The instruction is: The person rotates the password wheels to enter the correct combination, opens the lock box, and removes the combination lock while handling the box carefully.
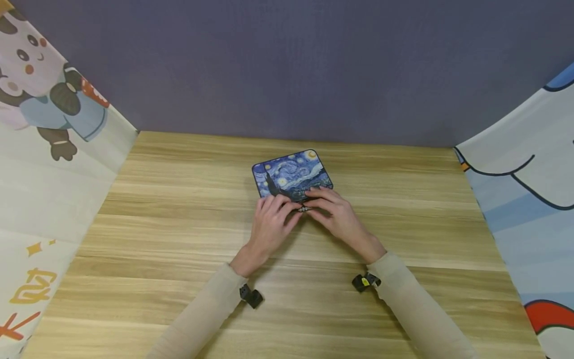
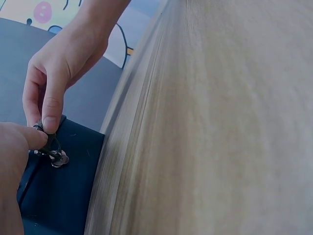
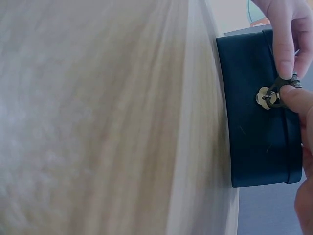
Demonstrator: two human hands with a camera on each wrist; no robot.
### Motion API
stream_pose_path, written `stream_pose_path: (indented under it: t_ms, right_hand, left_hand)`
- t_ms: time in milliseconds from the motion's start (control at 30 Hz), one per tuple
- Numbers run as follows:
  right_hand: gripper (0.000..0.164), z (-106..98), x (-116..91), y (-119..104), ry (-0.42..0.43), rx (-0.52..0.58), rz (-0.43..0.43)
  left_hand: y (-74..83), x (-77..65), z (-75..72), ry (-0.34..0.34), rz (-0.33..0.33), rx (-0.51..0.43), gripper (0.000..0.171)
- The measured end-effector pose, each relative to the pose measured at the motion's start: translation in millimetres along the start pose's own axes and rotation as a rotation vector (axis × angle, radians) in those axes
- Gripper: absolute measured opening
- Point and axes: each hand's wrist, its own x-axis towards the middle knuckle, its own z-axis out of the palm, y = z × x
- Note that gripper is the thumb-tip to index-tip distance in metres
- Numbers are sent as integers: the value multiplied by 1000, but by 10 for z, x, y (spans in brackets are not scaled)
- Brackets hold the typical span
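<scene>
L hand & R hand both pinch lock at box clasp; lid down, can't tell if lock's fastened.

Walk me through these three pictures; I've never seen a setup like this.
There's no robot here, just a person's bare left hand and right hand. The wide picture comes from a camera worn on the head, looking down. The other two come from wrist cameras, so the table appears tipped sideways. On it sits a dark box with a swirling night-sky picture on top. Both hands pinch what looks like a small padlock at the metal clasp on its front.
</scene>
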Motion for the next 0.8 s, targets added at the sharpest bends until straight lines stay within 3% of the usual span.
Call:
stream_pose_path:
  t_ms: [800]
  right_hand:
    - [24,8,1,-2,-3,5,14]
  left_hand:
    - [-8,4,1,-11,1,4,20]
